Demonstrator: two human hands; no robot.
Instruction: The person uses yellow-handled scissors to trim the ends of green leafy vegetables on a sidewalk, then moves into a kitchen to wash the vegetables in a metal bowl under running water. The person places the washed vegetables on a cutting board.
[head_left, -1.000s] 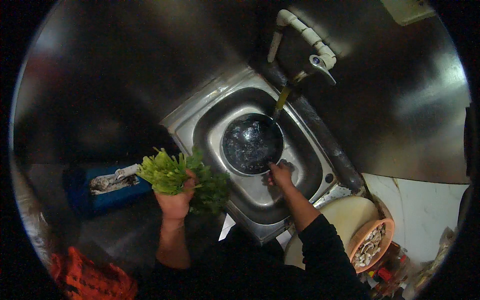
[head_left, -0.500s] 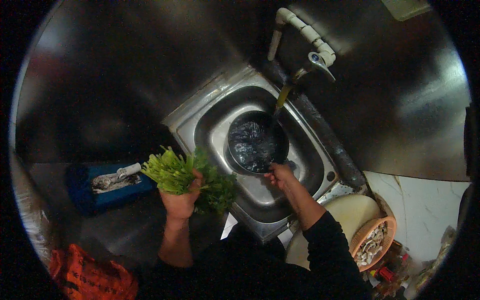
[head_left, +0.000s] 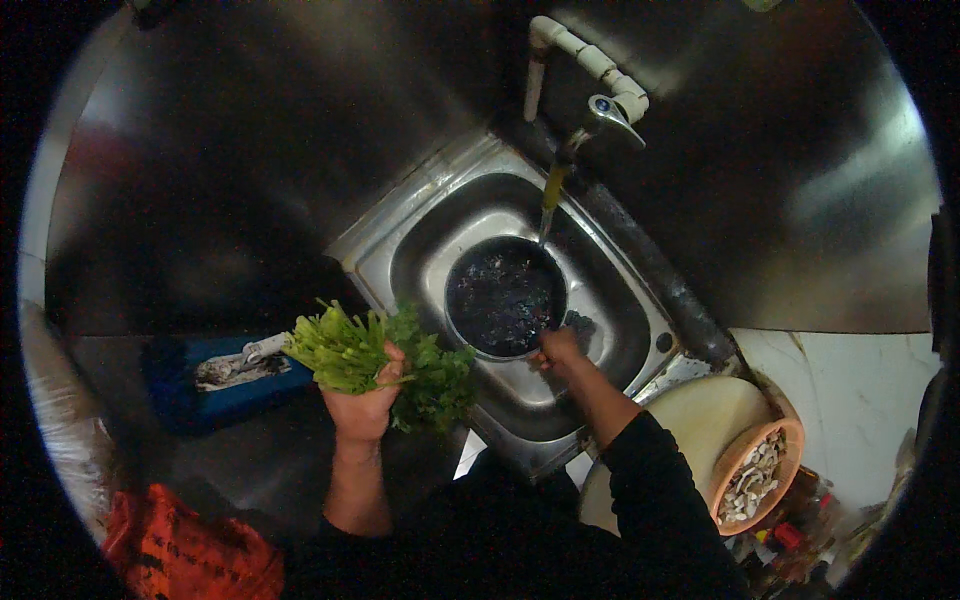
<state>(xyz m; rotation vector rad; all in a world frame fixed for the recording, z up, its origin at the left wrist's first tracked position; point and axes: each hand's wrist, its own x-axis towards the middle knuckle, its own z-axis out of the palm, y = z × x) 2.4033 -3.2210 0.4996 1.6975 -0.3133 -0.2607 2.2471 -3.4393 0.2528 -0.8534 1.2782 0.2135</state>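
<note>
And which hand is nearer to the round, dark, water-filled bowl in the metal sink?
Right: the right hand is at the bowl's lower-right rim. The left hand is farther away, lower left, holding a leafy green bunch.

Rounded grey metal sink (head_left: 525, 385): smooth, satin-glossy. Leafy green bunch (head_left: 342, 352): rough, matt. Bent white plastic pipe (head_left: 597, 64): smooth, dull. Black cloth sleeve (head_left: 660, 490): matt.

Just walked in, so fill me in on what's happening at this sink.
A person's left hand holds a bunch of leafy greens at the left edge of the metal sink. The right hand grips the near edge of a round pot in the sink. Water runs from the tap into the pot. The greens are out of the water.
</note>
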